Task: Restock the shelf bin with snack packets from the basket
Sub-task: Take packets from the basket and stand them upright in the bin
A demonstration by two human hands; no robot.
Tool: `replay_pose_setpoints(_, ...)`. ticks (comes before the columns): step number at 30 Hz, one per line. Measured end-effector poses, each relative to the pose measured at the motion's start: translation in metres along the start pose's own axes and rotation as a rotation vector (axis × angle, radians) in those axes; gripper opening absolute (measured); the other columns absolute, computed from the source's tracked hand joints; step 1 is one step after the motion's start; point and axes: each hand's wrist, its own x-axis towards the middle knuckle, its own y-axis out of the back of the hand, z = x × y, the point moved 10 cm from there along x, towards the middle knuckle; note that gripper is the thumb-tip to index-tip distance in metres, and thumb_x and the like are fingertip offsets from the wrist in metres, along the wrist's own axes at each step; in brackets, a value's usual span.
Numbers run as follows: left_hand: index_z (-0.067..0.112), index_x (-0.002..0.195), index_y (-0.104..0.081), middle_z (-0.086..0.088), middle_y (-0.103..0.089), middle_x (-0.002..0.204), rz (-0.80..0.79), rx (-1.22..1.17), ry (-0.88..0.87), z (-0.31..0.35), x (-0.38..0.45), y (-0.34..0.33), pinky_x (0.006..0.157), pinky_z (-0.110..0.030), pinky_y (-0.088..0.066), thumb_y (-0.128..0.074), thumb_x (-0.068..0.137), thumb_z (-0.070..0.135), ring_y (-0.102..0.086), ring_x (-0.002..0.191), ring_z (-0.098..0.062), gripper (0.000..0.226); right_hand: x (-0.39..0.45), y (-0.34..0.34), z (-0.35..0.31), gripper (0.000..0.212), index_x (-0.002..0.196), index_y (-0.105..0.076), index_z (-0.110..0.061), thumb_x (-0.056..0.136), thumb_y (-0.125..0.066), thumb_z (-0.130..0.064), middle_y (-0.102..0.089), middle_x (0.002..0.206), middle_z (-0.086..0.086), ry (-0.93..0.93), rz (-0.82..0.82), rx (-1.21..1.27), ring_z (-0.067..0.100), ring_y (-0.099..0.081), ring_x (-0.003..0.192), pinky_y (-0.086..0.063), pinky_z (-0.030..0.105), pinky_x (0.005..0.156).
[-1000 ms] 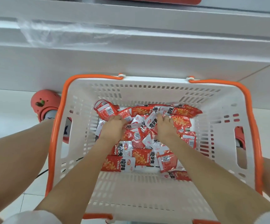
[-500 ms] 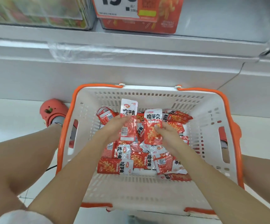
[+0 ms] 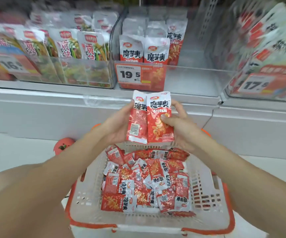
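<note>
Both hands have lifted from the basket (image 3: 94, 191) of snack packets (image 3: 145, 182) — left hand (image 3: 116, 127) grips one packet (image 3: 136, 121), right hand (image 3: 180, 127) pinches another (image 3: 159, 133) — below the half-filled shelf bin (image 3: 190, 79).

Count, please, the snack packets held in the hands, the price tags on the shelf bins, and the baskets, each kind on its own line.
Snack packets in the hands: 2, one in the left hand showing its back, one in the right hand showing its front
Price tags on the bins: 3 ("16", "19.5", "17")
Baskets: 1
Total: 6
</note>
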Motion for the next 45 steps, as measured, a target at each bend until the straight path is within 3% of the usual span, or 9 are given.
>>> replay_pose_setpoints(3, 0.015, 0.093, -0.057, -0.006, -0.058, 0.083, -0.006, -0.071, -0.034, 0.019, -0.011, -0.016, 0.076, -0.040, -0.052, -0.031, 0.091, 0.065, -0.057, 0.066, -0.020, 0.056, -0.015, -0.002, -0.035, 0.040, 0.109, -0.052, -0.029, 0.091, -0.052, 0.007, -0.066, 0.080, 0.009, 0.065, 0.025, -0.051, 0.014, -0.065, 0.055, -0.053, 0.028, 0.047)
replay_pose_setpoints(6, 0.015, 0.082, -0.051, -0.002, -0.052, 0.067, 0.147, -0.021, -0.109, 0.024, -0.013, -0.007, 0.062, -0.034, -0.055, -0.046, 0.094, 0.048, -0.052, 0.057, -0.015, 0.036, -0.028, 0.001, -0.054, 0.041, 0.110, -0.053, -0.030, 0.092, -0.051, 0.007, -0.066, 0.077, 0.008, 0.078, 0.025, -0.061, 0.016, -0.064, 0.056, -0.051, 0.028, 0.048)
replay_pose_setpoints(11, 0.011, 0.100, -0.062, -0.011, -0.073, 0.086, 0.267, 0.193, -0.300, 0.032, -0.015, 0.003, 0.063, -0.035, -0.060, -0.060, 0.090, 0.010, -0.070, 0.066, -0.018, 0.010, -0.039, -0.004, -0.064, 0.057, 0.126, -0.048, -0.037, 0.090, -0.053, 0.007, -0.070, 0.078, 0.009, 0.092, -0.040, 0.001, 0.018, -0.066, 0.062, -0.056, 0.035, 0.054)
replay_pose_setpoints(16, 0.028, 0.115, -0.056, -0.004, -0.073, 0.100, 0.053, -0.005, -0.299, 0.035, -0.018, -0.038, 0.072, -0.041, -0.059, -0.038, 0.101, 0.029, -0.071, 0.085, -0.018, 0.023, -0.038, -0.006, -0.051, 0.050, 0.126, -0.050, -0.040, 0.090, -0.063, -0.008, -0.065, 0.100, 0.016, 0.140, 0.099, -0.260, 0.030, -0.069, 0.088, -0.058, 0.047, 0.077)
replay_pose_setpoints(20, 0.031, 0.117, -0.059, -0.004, -0.070, 0.112, -0.154, -0.035, -0.143, 0.020, -0.020, -0.075, 0.080, -0.048, -0.057, -0.030, 0.092, 0.056, -0.068, 0.102, -0.025, 0.046, -0.040, 0.006, -0.067, 0.030, 0.111, -0.049, -0.030, 0.087, -0.065, -0.038, -0.061, 0.075, 0.006, 0.286, 0.365, -0.607, 0.015, -0.065, 0.072, -0.052, 0.035, 0.067)
replay_pose_setpoints(25, 0.026, 0.130, -0.050, -0.007, -0.068, 0.114, -0.075, -0.027, -0.249, 0.027, -0.018, -0.067, 0.072, -0.044, -0.059, -0.052, 0.091, -0.001, -0.070, 0.093, -0.024, 0.047, -0.038, -0.002, -0.075, 0.028, 0.106, -0.044, -0.026, 0.090, -0.057, -0.045, -0.057, 0.074, -0.003, 0.325, 0.372, -0.838, 0.012, -0.060, 0.073, -0.050, 0.034, 0.064)
replay_pose_setpoints(30, 0.027, 0.121, -0.053, -0.008, -0.071, 0.105, -0.115, 0.044, -0.222, 0.027, -0.017, -0.068, 0.066, -0.035, -0.059, -0.051, 0.090, -0.006, -0.070, 0.093, -0.030, 0.045, -0.026, 0.005, -0.060, 0.034, 0.116, -0.056, -0.026, 0.087, -0.064, -0.041, -0.067, 0.105, -0.007, 0.101, 0.174, -0.431, 0.009, -0.066, 0.094, -0.051, 0.021, 0.067)
replay_pose_setpoints(41, 0.022, 0.123, -0.035, -0.009, -0.063, 0.117, 0.040, 0.343, -0.298, 0.026, -0.009, -0.063, 0.066, -0.041, -0.060, -0.061, 0.091, 0.014, -0.071, 0.092, -0.025, 0.042, -0.024, 0.009, -0.074, 0.025, 0.112, -0.063, -0.018, 0.089, -0.065, -0.011, -0.073, 0.091, 0.001, 0.185, 0.180, -0.296, 0.007, -0.070, 0.072, -0.054, 0.021, 0.058)
replay_pose_setpoints(45, 0.022, 0.116, -0.035, 0.000, -0.061, 0.118, 0.157, 0.859, -0.460, 0.059, -0.010, -0.056, 0.076, -0.034, -0.056, -0.053, 0.095, 0.033, -0.062, 0.103, -0.012, 0.030, -0.021, 0.023, -0.132, 0.024, 0.107, -0.060, -0.017, 0.088, -0.063, -0.003, -0.069, 0.090, -0.001, 0.395, 0.286, -0.272, 0.017, -0.068, 0.081, -0.058, 0.037, 0.070)
